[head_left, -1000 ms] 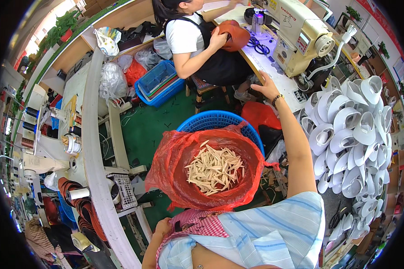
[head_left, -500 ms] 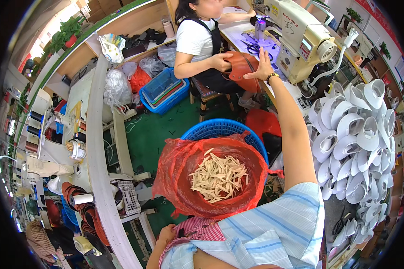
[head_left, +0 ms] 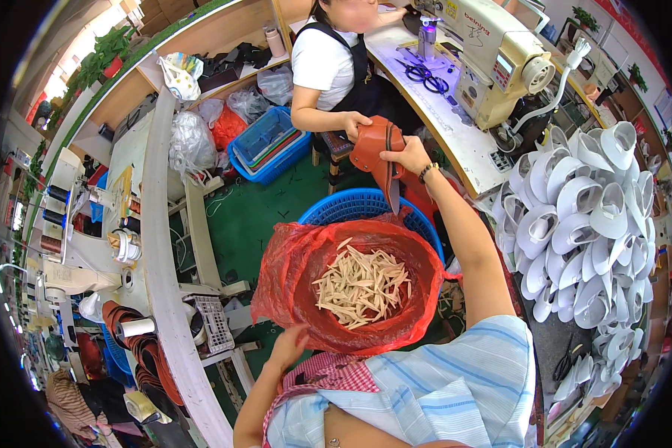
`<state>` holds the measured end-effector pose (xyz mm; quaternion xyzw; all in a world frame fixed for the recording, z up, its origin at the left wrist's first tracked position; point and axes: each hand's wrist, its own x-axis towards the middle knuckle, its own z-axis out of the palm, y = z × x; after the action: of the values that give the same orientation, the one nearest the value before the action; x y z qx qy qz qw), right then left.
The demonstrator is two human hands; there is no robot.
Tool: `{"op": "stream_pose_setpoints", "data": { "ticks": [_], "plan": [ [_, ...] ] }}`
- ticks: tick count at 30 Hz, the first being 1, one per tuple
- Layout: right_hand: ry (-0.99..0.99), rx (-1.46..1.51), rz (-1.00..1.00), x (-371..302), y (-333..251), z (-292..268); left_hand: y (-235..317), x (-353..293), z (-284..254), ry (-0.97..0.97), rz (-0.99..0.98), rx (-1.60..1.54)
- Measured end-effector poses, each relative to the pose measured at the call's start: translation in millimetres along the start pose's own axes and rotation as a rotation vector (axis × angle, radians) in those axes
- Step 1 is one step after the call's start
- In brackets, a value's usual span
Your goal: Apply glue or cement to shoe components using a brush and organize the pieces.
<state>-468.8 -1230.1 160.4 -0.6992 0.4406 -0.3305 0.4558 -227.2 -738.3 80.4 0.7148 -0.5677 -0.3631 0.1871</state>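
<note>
Ahead of me, my right hand (head_left: 409,155) is closed on a brown leather piece (head_left: 377,142), curved and stitched-looking, with a long strip hanging toward the blue basket. A co-worker's hand (head_left: 357,125) grips the same leather from its left side. My left hand (head_left: 286,347) is low at the left, beside the near rim of the red plastic bag (head_left: 276,276). Its fingers are slightly blurred but look apart, with nothing seen in them. Many pale, narrow pointed strips (head_left: 362,287) lie in the bag, which lines a blue plastic basket (head_left: 351,205).
A sewing machine (head_left: 493,60) stands on the worktable at the far right, with black scissors (head_left: 425,77) beside it. White curved pieces (head_left: 575,216) are heaped on the right. Another blue basket (head_left: 272,149) sits on the green floor. A long pale rail (head_left: 160,246) runs along the left.
My right hand has drawn back toward me and taken hold of the leather. The leather has moved left and nearer, away from the table. My left hand has risen toward the bag.
</note>
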Motion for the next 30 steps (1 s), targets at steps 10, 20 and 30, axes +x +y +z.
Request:
{"op": "stream_pose_setpoints", "data": {
  "ticks": [10,20,30],
  "plan": [
    [-0.063,0.297,0.015,-134,-31,20,103,70,-34,-0.011,0.216,-0.246],
    [-0.361,0.735,0.154,-185,-69,29,159,67,-77,0.238,0.132,-0.508],
    [-0.411,-0.285,-0.543,-250,-115,105,157,78,-107,0.281,0.132,-0.881]
  ]
}}
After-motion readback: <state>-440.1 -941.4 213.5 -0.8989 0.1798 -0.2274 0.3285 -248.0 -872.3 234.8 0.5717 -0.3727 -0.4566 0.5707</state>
